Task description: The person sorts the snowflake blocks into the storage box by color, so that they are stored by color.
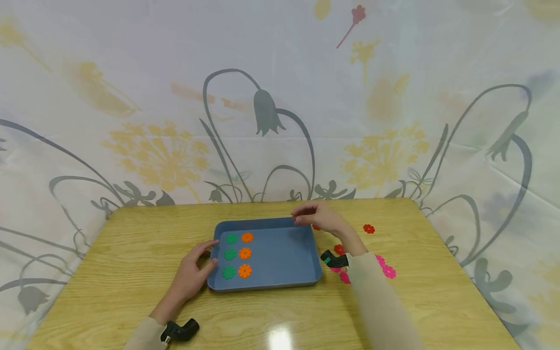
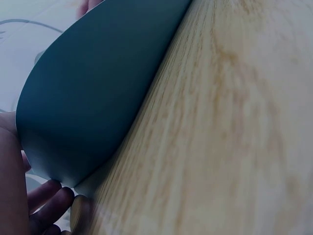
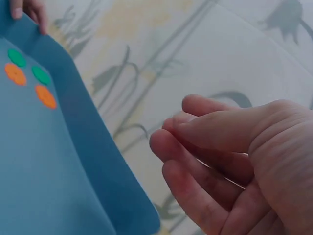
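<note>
A blue-grey tray (image 1: 284, 253) lies on the table, its outer wall (image 2: 93, 88) filling much of the left wrist view. My left hand (image 1: 190, 272) holds the tray's left side, thumb and fingertips at the rim. Inside, along the left, run a column of three green flower-shaped discs (image 1: 230, 254) and a column of three orange ones (image 1: 245, 253). Over the far right corner hovers my right hand (image 1: 321, 217), fingers loosely bent and thumb near the index finger; no disc shows between them in the right wrist view (image 3: 230, 147). A red flower disc (image 1: 316, 227) peeks out beneath this hand.
Right of the tray, another red disc (image 1: 369, 228) lies towards the back and one (image 1: 339, 249) beside my forearm. Several pink discs (image 1: 388, 271) are scattered there, some partly covered by the sleeve. A flower-printed cloth (image 1: 271, 160) hangs behind the wooden table (image 1: 131, 253).
</note>
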`<state>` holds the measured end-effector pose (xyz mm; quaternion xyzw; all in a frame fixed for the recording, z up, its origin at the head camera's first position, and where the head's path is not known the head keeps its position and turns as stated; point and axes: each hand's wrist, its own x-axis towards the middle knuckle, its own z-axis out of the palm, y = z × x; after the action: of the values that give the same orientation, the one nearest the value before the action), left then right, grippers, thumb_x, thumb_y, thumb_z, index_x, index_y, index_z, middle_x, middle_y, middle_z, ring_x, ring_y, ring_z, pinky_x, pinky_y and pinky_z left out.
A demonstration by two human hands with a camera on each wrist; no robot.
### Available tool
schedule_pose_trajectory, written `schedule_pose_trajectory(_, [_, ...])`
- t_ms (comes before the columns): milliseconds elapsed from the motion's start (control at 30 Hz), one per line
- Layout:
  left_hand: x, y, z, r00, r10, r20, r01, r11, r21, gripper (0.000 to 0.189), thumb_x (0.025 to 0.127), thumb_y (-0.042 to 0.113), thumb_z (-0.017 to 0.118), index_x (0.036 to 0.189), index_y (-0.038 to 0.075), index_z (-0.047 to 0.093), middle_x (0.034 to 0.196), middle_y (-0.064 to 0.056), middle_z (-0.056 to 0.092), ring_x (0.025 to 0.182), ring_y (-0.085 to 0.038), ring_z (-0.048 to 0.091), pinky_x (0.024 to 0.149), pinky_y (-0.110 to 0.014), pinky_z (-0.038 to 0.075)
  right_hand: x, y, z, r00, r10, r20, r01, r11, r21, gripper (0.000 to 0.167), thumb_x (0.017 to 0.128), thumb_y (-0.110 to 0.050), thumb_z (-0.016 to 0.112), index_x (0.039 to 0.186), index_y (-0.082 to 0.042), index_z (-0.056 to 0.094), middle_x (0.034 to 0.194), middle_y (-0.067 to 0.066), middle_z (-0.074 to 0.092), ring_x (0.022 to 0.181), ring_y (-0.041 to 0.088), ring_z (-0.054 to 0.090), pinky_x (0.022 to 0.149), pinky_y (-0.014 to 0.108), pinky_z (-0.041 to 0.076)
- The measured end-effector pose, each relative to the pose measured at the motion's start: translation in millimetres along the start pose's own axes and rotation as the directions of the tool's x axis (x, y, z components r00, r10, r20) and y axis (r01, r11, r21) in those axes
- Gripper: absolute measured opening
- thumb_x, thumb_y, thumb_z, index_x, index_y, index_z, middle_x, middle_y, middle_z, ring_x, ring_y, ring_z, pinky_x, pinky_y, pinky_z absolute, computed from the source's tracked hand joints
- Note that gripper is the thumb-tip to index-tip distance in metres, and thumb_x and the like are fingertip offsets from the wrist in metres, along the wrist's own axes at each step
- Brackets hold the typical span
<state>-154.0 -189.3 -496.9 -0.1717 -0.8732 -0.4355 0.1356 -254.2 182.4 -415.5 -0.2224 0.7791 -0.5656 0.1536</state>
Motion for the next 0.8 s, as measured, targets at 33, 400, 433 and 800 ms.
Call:
schedule_pose_trajectory(33, [0.2, 0.3, -0.3, 1.0, 0.002, -0.001, -0.002, 1.0, -0.002, 0.044, 0.086, 0.009, 0.065, 0.129, 0.011, 0.056, 0.125, -0.004, 0.054, 0.095, -0.019, 0.056, 0.081, -0.041, 0.044, -3.5, 3, -6, 0.999, 0.0, -0.034, 0.0, 1.0, -0.005, 0.031, 0.087, -0.015, 0.067, 0.112, 0.003, 0.064, 0.106, 0.016, 0.065, 0.094, 0.03, 0.063, 0.084, 0.045, 0.047])
schedule_pose_trajectory(400, [0.9, 0.2, -0.2, 1.0, -0.008, 0.014, 0.008, 1.0, -0.013, 0.043, 0.087, 0.009, 0.064, 0.129, 0.012, 0.055, 0.126, -0.003, 0.053, 0.096, -0.018, 0.056, 0.081, -0.04, 0.044, -51.7, 47, -62, 0.928, 0.023, -0.371, -0.042, 0.998, -0.041, 0.032, 0.091, -0.017, 0.062, 0.115, 0.005, 0.061, 0.114, 0.024, 0.059, 0.097, 0.021, 0.06, 0.082, 0.03, 0.048])
schedule_pose_trajectory(433, [1.0, 0.2, -0.4, 1.0, -0.004, 0.013, 0.004, 1.0, -0.01, 0.043, 0.087, 0.009, 0.064, 0.129, 0.012, 0.055, 0.125, -0.003, 0.053, 0.096, -0.018, 0.056, 0.081, -0.04, 0.044, -56.5, 51, -66, 0.917, 0.031, -0.399, -0.055, 0.997, -0.051, 0.034, 0.091, -0.017, 0.062, 0.115, 0.006, 0.061, 0.114, 0.022, 0.06, 0.095, 0.02, 0.06, 0.076, 0.029, 0.05])
schedule_pose_trajectory(800, [0.5, 0.1, -2.2, 1.0, -0.004, 0.008, 0.004, 1.0, 0.0, 0.043, 0.087, 0.01, 0.064, 0.129, 0.013, 0.056, 0.125, -0.002, 0.054, 0.095, -0.015, 0.055, 0.081, -0.038, 0.044, -103.5, 86, -104, 0.811, 0.066, -0.581, -0.203, 0.964, -0.173, 0.033, 0.092, -0.016, 0.059, 0.116, 0.005, 0.061, 0.113, 0.017, 0.062, 0.093, 0.006, 0.057, 0.076, 0.016, 0.045])
